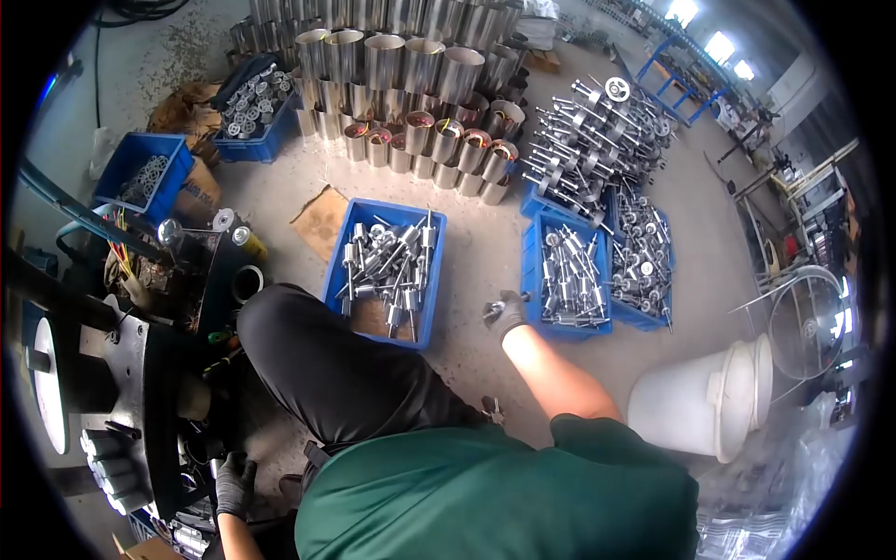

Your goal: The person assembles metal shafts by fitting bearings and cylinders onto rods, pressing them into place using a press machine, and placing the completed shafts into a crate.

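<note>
My right hand (506, 315), in a dark grey glove, is closed around a small metal part (495, 307) just left of a blue bin (530, 280) of metal shafts. At the lower left, my left hand (235, 483), gloved too, is beside the black machine (154, 411); its fingers curl near a pale metal cylinder (217, 467), and whether they grip it is unclear. In front of my knee another blue bin (331, 271) holds metal shafts with rotors, lying in a loose heap.
Stacked steel cylinders (385, 65) stand at the back. Rotor shafts (588, 140) are piled at the back right. A white bucket (681, 401) sits at the right. Blue bins of round parts, one nearer (177, 177), are at the left.
</note>
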The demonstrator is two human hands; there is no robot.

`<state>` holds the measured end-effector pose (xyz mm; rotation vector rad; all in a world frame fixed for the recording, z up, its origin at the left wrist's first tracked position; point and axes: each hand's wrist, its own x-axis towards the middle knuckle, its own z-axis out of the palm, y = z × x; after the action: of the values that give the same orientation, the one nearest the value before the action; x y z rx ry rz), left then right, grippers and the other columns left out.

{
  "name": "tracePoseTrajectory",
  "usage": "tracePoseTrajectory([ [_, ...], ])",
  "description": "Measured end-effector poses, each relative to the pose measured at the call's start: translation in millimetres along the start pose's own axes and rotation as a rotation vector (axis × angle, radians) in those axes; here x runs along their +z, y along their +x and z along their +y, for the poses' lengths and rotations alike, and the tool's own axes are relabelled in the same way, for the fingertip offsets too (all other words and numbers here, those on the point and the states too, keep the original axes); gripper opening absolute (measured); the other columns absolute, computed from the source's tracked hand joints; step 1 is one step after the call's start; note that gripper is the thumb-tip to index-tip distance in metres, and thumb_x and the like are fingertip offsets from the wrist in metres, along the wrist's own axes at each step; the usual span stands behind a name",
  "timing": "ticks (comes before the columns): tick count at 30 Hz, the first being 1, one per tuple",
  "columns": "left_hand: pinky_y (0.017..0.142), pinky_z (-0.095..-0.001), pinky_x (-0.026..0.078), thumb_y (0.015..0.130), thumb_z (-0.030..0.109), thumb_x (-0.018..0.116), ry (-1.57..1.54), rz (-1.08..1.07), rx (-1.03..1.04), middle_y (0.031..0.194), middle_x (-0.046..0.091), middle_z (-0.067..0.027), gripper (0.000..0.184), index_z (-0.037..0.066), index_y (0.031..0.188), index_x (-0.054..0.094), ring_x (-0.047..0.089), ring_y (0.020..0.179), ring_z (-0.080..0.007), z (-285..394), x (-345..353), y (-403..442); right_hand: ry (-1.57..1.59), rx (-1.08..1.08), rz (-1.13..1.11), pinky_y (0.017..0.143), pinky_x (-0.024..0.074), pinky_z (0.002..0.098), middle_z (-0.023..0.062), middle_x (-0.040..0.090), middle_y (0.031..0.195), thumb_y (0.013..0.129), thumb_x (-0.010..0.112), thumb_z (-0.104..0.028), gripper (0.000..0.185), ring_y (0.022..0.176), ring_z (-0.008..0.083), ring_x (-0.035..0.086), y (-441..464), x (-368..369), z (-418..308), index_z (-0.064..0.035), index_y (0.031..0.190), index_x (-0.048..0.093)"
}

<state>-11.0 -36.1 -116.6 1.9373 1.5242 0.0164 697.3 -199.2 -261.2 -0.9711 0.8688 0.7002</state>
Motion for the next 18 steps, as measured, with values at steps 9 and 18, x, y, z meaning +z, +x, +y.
tracePoseTrajectory([
  [9, 0.085, -0.0465, 0.056, 0.095, 0.027, 0.069, 0.032, -0.054, 0.01, 0.099, 0.073, -0.0227, 0.038, 0.003, 0.125, 0.065, 0.07, 0.093, -0.0387, -24, 11, 4, -0.162, -0.68, 0.51, 0.07, 0.0609, 0.0439, 0.0153, 0.071, 0.096, 0.092, 0.08, -0.039, 0.049, 0.076, 0.0292, 0.07, 63, -88, -167, 0.0004, 0.119, 0.071],
  [18, 0.08, -0.044, 0.058, 0.096, 0.027, 0.069, 0.03, -0.088, -0.053, 0.095, 0.075, -0.0212, 0.037, 0.003, 0.124, 0.065, 0.073, 0.088, -0.0372, 8, 3, -1, -0.958, -0.906, 0.371, 0.086, 0.0532, 0.0445, 0.0216, 0.074, 0.109, 0.093, 0.066, -0.039, 0.05, 0.098, 0.0342, 0.071, 30, -107, -105, 0.0051, 0.117, 0.07],
])
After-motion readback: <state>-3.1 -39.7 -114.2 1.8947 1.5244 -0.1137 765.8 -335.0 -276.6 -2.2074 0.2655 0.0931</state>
